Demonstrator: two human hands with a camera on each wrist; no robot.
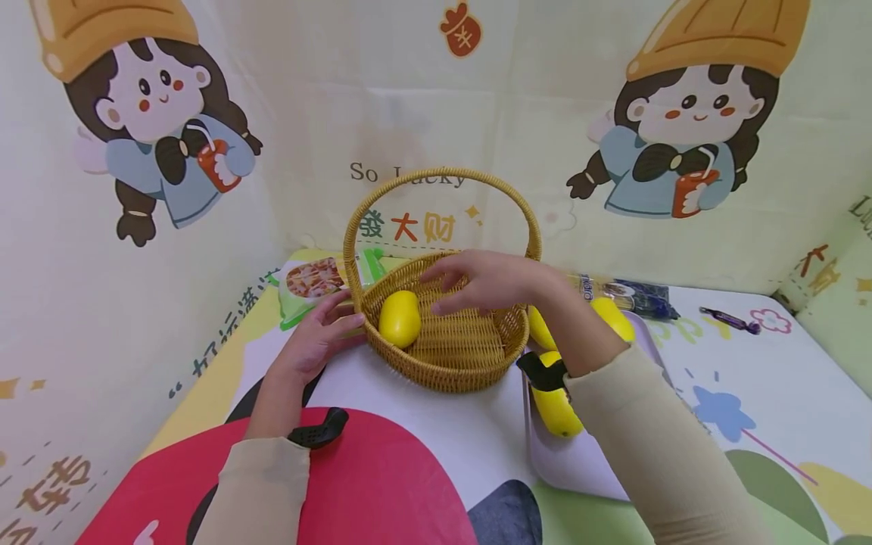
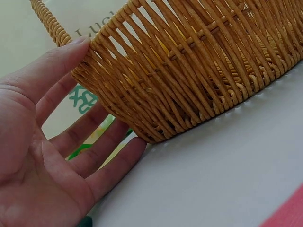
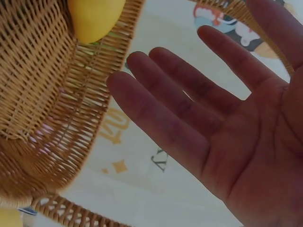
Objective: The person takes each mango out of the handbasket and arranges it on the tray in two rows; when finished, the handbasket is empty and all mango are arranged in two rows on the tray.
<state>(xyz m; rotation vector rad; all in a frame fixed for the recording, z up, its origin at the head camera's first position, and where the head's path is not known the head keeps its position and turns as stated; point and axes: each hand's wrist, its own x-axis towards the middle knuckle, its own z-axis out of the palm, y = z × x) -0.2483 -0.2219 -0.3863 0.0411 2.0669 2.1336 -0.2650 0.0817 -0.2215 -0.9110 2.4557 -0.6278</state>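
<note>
A wicker basket (image 1: 446,371) with a tall arched handle stands on the table, and a smooth yellow oval fruit (image 1: 400,319) lies inside at its left end. My left hand (image 1: 316,337) is at the basket's left end. In the left wrist view its thumb (image 2: 71,52) touches the rim, while the straight fingers spread along the outer wall. Over the basket's middle, under the handle, my right hand (image 1: 487,280) hovers to the right of the fruit. Its palm and extended fingers (image 3: 161,118) hold nothing in the right wrist view.
To the right, a pale purple tray (image 1: 579,465) bears several yellow fruits (image 1: 560,412), partly hidden by my right forearm. A green-and-white packet (image 1: 293,299) lies behind my left hand. At the back right are a dark blue packet (image 1: 640,297) and a small purple-wrapped item (image 1: 729,319).
</note>
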